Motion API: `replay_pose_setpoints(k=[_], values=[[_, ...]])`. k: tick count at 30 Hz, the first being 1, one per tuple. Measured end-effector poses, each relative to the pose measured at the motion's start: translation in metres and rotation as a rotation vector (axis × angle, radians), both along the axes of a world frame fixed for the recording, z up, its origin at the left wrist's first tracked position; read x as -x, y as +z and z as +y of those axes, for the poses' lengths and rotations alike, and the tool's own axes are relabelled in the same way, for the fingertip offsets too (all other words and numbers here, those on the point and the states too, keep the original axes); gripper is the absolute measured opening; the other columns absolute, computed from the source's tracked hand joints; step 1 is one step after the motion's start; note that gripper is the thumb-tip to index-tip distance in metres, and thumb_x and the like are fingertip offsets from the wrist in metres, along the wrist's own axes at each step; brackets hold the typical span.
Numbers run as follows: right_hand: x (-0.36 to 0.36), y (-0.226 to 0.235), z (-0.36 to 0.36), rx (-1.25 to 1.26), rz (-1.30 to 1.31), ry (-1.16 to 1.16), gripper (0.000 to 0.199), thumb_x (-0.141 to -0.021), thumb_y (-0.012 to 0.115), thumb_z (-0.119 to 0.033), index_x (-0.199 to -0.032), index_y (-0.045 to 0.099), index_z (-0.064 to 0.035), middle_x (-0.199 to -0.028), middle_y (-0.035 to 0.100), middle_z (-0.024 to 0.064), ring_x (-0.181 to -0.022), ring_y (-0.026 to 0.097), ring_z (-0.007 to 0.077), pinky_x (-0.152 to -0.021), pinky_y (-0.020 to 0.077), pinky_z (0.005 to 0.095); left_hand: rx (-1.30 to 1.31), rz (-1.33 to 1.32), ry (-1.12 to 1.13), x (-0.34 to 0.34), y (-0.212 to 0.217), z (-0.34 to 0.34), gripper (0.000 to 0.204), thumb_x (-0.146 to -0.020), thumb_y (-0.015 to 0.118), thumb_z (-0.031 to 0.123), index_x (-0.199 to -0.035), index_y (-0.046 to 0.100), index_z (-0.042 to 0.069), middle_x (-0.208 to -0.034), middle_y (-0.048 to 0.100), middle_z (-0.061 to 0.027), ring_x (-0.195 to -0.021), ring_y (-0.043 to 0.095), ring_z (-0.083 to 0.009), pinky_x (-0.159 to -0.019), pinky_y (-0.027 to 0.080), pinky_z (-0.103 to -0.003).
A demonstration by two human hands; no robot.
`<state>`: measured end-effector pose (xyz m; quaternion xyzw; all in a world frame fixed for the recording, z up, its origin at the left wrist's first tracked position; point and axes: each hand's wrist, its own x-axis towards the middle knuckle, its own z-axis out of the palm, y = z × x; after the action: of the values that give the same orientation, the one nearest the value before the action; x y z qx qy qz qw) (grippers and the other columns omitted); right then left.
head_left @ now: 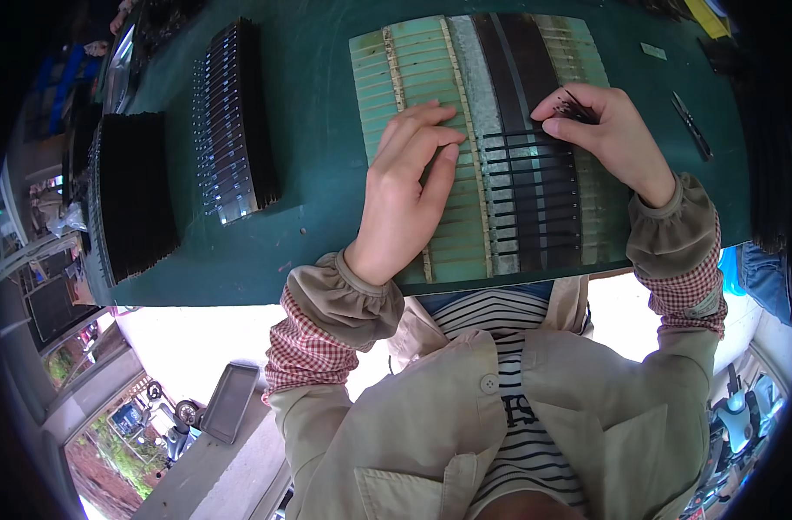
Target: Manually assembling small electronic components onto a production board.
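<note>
In front of me lies a green grooved board (461, 230), with pale ridged strips and a dark brown band (519, 87) running along it. Several thin black strips (521, 192) rest crosswise over the band, spaced apart in rows. My left hand (404, 182) lies over the board's left part, fingers bent loosely and apart, the fingertips close to the left end of the topmost black strip. Over the band's right side, my right hand (617, 134) pinches a small bunch of thin black strips (574, 108) between thumb and fingers. Their exact kind is too small to tell.
On the green table (318, 113), a stack of black pieces with shiny marks (231, 121) stands left of the board, and a bigger black stack (136, 195) sits farther left. Tweezers (692, 127) and a small pale label (653, 51) lie on the right.
</note>
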<state>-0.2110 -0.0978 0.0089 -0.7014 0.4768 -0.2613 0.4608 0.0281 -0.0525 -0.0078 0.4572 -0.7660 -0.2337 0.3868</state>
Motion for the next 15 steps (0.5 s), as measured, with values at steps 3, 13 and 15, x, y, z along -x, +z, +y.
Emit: replay_pose_setpoints(k=[3, 13, 15], values=[[-0.004, -0.004, 0.004, 0.027, 0.02, -0.008, 0.014, -0.079, 0.063, -0.005, -0.091, 0.063, 0.0016, -0.078, 0.063, 0.0048, -0.073, 0.058, 0.0097, -0.068, 0.046, 0.0241, 0.01, -0.052, -0.022, 0.001, 0.001, 0.002, 0.019, -0.081, 0.056, -0.004, -0.099, 0.06, -0.001, -0.115, 0.057, -0.0139, -0.109, 0.052, -0.0301, -0.093, 0.04, -0.037], [-0.004, -0.003, 0.014, 0.305, 0.26, -0.056, 0.018, -0.078, 0.061, -0.006, -0.095, 0.061, 0.0003, -0.073, 0.06, 0.0035, -0.066, 0.056, 0.0099, -0.059, 0.0438, 0.0264, 0.169, -0.433, -0.098, 0.003, 0.0, 0.011, 0.036, -0.079, 0.053, -0.007, -0.115, 0.055, 0.0, -0.129, 0.046, -0.0161, -0.115, 0.046, -0.0339, -0.098, 0.038, -0.038], [0.012, 0.004, 0.005, 0.191, 0.18, -0.079, 0.016, -0.081, 0.059, -0.005, -0.096, 0.061, -0.0001, -0.074, 0.06, 0.0021, -0.063, 0.053, 0.0086, -0.057, 0.042, 0.0244, 0.079, -0.231, -0.105, -0.004, -0.002, 0.007, 0.034, -0.081, 0.054, -0.005, -0.115, 0.055, 0.0, -0.126, 0.05, -0.0151, -0.113, 0.049, -0.03, -0.097, 0.038, -0.035]])
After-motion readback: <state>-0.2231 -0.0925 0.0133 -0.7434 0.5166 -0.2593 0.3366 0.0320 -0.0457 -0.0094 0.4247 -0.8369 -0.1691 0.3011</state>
